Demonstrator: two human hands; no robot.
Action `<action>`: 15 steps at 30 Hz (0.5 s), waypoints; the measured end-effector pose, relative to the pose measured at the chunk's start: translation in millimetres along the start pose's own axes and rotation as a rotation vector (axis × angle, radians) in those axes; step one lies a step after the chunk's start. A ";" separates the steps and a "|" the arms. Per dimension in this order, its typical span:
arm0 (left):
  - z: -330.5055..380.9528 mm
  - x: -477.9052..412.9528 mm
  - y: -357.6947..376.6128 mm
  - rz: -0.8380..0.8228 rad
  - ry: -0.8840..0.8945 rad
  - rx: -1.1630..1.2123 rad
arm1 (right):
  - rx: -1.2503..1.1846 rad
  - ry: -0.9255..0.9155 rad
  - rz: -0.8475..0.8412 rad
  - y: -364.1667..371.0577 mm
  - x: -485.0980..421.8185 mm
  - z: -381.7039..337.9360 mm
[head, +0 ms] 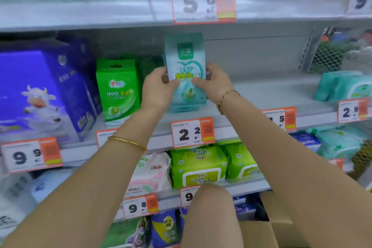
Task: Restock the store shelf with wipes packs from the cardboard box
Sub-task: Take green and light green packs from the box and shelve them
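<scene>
A tall teal wipes pack [185, 54] stands upright on the middle shelf [251, 102], above the 2.2 price tag. My left hand [157, 88] grips its left edge and my right hand [211, 82] grips its right edge, thumbs across the front. More teal packs seem to sit directly behind or under it. The cardboard box [267, 227] shows at the bottom right, partly hidden by my right arm and a knee.
Green wipes packs [117, 88] and purple milk cartons [40, 90] stand left of the teal pack. To its right the shelf is bare up to the teal packs [342, 86] at the far right. Green and pink wipes fill the shelf below.
</scene>
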State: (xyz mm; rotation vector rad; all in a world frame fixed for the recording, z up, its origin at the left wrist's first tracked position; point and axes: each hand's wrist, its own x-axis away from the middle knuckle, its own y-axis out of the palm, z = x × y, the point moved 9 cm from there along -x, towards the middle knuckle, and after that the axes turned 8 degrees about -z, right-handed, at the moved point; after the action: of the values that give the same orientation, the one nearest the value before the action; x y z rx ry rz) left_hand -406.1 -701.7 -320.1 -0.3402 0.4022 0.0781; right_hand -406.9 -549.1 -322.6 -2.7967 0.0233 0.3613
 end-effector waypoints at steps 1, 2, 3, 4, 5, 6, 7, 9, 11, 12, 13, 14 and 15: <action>-6.1 -2.3 -0.9 0.029 -0.014 -0.047 | 0.067 0.003 0.011 3.7 -4.9 3.7; -12.2 -2.6 -1.1 0.055 -0.034 -0.084 | 0.140 0.006 0.020 7.0 -8.4 8.4; -18.2 -1.3 -1.2 0.076 -0.055 -0.106 | 0.210 0.014 0.025 9.8 -10.3 13.2; -23.1 0.4 -0.6 0.088 -0.067 -0.116 | 0.266 0.020 0.028 11.9 -11.8 17.6; -26.3 2.4 0.2 0.093 -0.072 -0.124 | 0.295 0.022 0.032 13.2 -12.6 21.4; -29.0 4.0 1.2 0.096 -0.069 -0.133 | 0.304 0.022 0.034 14.6 -13.9 25.0; -30.8 5.1 1.7 0.100 -0.061 -0.141 | 0.303 0.024 0.041 15.0 -14.1 27.3; -33.7 4.1 1.2 0.110 -0.055 -0.151 | 0.289 0.036 0.059 15.9 -18.7 33.1; -36.0 1.7 0.9 0.110 -0.072 -0.161 | 0.274 0.069 0.066 16.5 -23.5 39.3; -37.0 0.4 0.9 0.107 -0.080 -0.165 | 0.274 0.084 0.063 16.9 -26.1 42.4; -37.3 -0.4 1.1 0.101 -0.086 -0.168 | 0.279 0.101 0.050 17.1 -27.6 44.6; -37.9 -0.9 1.2 0.097 -0.090 -0.177 | 0.281 0.113 0.036 17.0 -28.4 46.6; -38.2 -0.9 0.8 0.097 -0.091 -0.194 | 0.277 0.127 0.028 16.6 -27.4 48.0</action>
State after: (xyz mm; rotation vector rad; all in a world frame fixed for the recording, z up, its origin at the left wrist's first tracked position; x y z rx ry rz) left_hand -421.3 -713.9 -352.9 -0.5070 0.3215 0.2276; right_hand -446.1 -550.3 -364.9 -2.5418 0.1309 0.1706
